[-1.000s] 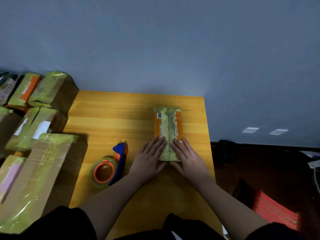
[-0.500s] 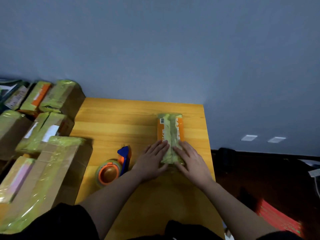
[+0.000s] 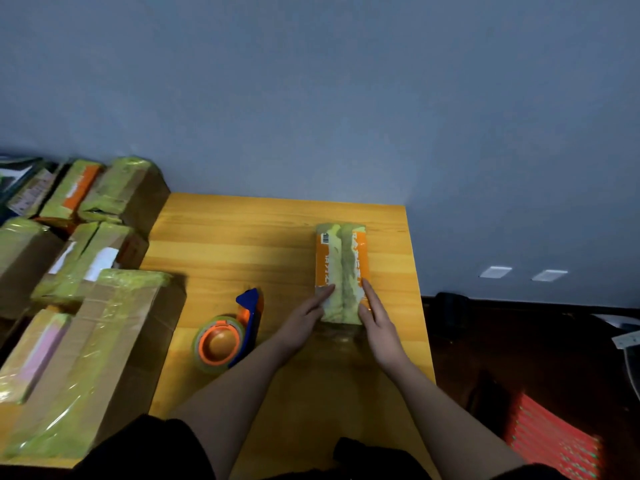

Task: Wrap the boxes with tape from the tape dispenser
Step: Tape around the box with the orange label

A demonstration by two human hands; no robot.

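Orange box [image 3: 341, 268] lying near the desk's [image 3: 242, 237] right edge, taped down the middle. Left hand [image 3: 304, 322] and right hand [image 3: 377, 323] flat, fingers straight, flanking the near end. Tape dispenser [image 3: 228, 336] idle alongside. Risk: tape wrinkling or lifting under uneven pressing.

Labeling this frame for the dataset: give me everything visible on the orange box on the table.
The orange box is long and narrow and lies flat on the wooden table, lengthwise away from the person, near the right edge. Glossy yellowish tape runs down its top middle and over both ends. White lettering runs along its sides, with a small barcode at the far left corner. The left hand and right hand press straight fingers along its near sides.
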